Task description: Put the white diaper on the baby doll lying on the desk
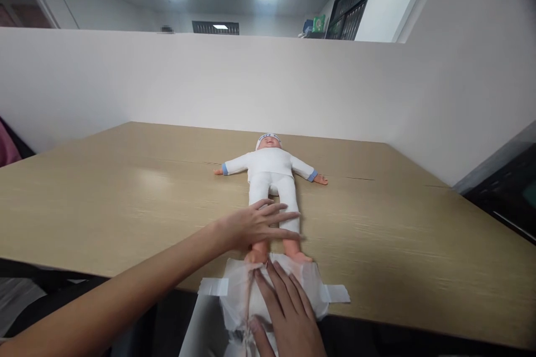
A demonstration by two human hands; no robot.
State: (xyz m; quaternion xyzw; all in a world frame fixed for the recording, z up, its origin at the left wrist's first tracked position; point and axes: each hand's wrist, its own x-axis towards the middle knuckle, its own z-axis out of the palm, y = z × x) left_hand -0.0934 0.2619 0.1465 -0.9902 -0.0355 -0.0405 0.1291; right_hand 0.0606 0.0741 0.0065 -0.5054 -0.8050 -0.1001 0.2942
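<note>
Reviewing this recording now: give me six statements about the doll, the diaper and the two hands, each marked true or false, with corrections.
1. The doll lies face up on the table. True.
2. The right hand is on the white diaper. True.
3. The doll's cuffs are red. False: they are blue.
4. The left hand is over the doll's legs. True.
5. The diaper's tabs are closed around the doll's waist. False: they stick out to either side, near the table's front edge.
6. The doll's feet point away from the person. False: they are toward the person.
</note>
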